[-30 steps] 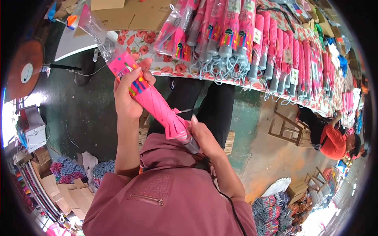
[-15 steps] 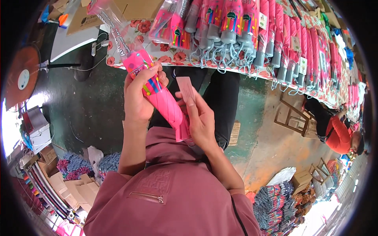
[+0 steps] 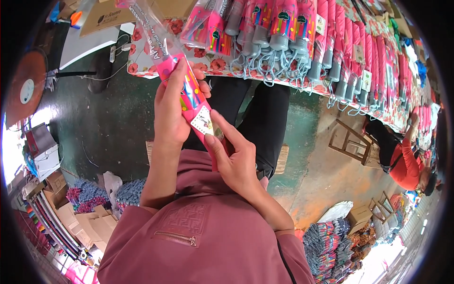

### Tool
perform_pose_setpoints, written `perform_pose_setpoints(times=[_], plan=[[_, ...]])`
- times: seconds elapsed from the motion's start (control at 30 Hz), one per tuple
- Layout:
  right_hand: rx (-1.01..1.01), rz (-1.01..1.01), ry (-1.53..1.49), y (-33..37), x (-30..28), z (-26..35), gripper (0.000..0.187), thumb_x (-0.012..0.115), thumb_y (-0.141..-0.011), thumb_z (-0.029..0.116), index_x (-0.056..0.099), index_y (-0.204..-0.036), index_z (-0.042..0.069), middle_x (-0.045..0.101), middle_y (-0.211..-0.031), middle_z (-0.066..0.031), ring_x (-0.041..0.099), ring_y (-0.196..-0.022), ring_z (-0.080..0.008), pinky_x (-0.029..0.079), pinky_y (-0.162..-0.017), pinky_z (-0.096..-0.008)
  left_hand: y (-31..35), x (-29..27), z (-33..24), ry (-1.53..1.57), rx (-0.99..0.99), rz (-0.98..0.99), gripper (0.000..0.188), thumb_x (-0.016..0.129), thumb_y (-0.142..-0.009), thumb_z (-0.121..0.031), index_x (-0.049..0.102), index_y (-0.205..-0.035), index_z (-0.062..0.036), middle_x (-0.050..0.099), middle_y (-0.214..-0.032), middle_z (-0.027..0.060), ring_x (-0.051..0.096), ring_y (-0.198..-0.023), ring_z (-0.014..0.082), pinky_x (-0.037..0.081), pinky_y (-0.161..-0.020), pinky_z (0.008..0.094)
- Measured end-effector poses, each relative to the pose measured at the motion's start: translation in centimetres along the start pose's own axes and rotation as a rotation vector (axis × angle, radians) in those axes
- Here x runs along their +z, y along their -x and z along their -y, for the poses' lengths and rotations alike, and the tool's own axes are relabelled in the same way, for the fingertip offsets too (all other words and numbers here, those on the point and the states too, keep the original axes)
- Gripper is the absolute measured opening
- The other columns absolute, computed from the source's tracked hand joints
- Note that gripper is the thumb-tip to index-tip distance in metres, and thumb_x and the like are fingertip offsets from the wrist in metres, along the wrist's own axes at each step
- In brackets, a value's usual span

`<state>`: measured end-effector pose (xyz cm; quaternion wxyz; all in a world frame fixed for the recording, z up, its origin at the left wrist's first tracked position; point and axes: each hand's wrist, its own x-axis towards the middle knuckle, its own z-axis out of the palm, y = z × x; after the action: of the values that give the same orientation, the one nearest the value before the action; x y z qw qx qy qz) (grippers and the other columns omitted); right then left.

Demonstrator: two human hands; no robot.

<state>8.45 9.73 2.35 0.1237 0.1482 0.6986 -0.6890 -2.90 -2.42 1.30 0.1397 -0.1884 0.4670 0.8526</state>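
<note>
A folded pink umbrella (image 3: 190, 90) with a colourful printed band slants across my lap, top end up and to the left. Its clear plastic sleeve (image 3: 158, 38) stretches beyond that end towards the table. My left hand (image 3: 171, 113) is closed around the umbrella's upper part, thumb lying along the printed band. Lower down, a small white card tag (image 3: 202, 120) with a dotted border lies flat against the pink cloth. My right hand (image 3: 235, 158) grips the tag's lower end between thumb and fingers, pressing it to the umbrella. The umbrella's lower end is partly hidden behind that hand.
Ahead, a table with a red-flowered cloth (image 3: 218, 64) bears rows of pink umbrellas (image 3: 283, 23) with grey handles and cord loops. A fan (image 3: 27, 92) stands left. A person in a red top (image 3: 405, 170) is at right, near a wooden stool (image 3: 350, 142). Bundled umbrellas (image 3: 326, 251) lie behind right.
My right hand has brought the tag down and left onto the umbrella, turning its printed face up. The umbrella's printed end has shifted slightly to the right with my left hand.
</note>
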Motion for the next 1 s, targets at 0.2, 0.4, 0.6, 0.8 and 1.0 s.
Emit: perform_pose_setpoints(times=[0.2, 0.4, 0.6, 0.8, 1.0], plan=[[-0.162, -0.214, 0.074, 0.0, 0.6, -0.8, 0.040, 0.066, -0.096, 0.003, 0.059, -0.135, -0.005, 0.070, -0.101, -0.0089, 0.058, -0.080, -0.0091, 0.047, -0.069, -0.0208, 2.0, -0.2, 1.4, 0.075, -0.020, 0.252, 0.028, 0.059, -0.102, -0.021, 0.062, -0.119, 0.0009, 0.069, -0.104, 0.0139, 0.067, -0.083, 0.0207, 0.055, -0.074, 0.0303], [0.195, 0.177, -0.429, -1.0, -2.5, -0.8, 0.041, 0.069, -0.094, 0.009, 0.059, -0.130, -0.007, 0.072, -0.107, -0.0147, 0.063, -0.082, -0.0142, 0.050, -0.072, -0.0234, 3.1, -0.9, 2.2, -0.048, 0.037, 0.274, 0.031, 0.060, -0.101, -0.014, 0.058, -0.128, 0.0002, 0.068, -0.115, 0.0169, 0.069, -0.091, 0.0241, 0.057, -0.082, 0.0325], [0.086, 0.075, -0.175, -1.3, -1.5, -2.0, 0.043, 0.073, -0.092, 0.014, 0.060, -0.128, -0.005, 0.071, -0.104, -0.0154, 0.064, -0.082, -0.0192, 0.051, -0.074, -0.0287, 3.9, -0.8, 3.0, -0.004, 0.016, 0.192, 0.033, 0.062, -0.098, -0.007, 0.056, -0.130, 0.0003, 0.068, -0.117, 0.0167, 0.070, -0.093, 0.0244, 0.057, -0.083, 0.0329], [0.045, 0.188, 0.279, -0.3, -3.6, -2.9, 0.038, 0.076, -0.089, 0.017, 0.064, -0.118, -0.003, 0.069, -0.090, -0.0088, 0.059, -0.076, -0.0159, 0.049, -0.072, -0.0267, 0.8, -2.3, 1.4, 0.103, 0.146, -0.059, 0.036, 0.059, -0.098, -0.004, 0.053, -0.133, -0.0022, 0.067, -0.114, 0.0150, 0.067, -0.090, 0.0215, 0.054, -0.079, 0.0312], [0.390, 0.403, -0.295, -0.4, -4.6, -0.9, 0.036, 0.076, -0.089, 0.022, 0.064, -0.111, -0.003, 0.068, -0.076, -0.0134, 0.059, -0.061, -0.0241, 0.049, -0.060, -0.0322, 3.7, -1.6, 3.4, 0.189, 0.126, 0.221, 0.033, 0.062, -0.097, -0.008, 0.055, -0.130, -0.0029, 0.067, -0.104, 0.0108, 0.065, -0.085, 0.0203, 0.052, -0.072, 0.0298]])
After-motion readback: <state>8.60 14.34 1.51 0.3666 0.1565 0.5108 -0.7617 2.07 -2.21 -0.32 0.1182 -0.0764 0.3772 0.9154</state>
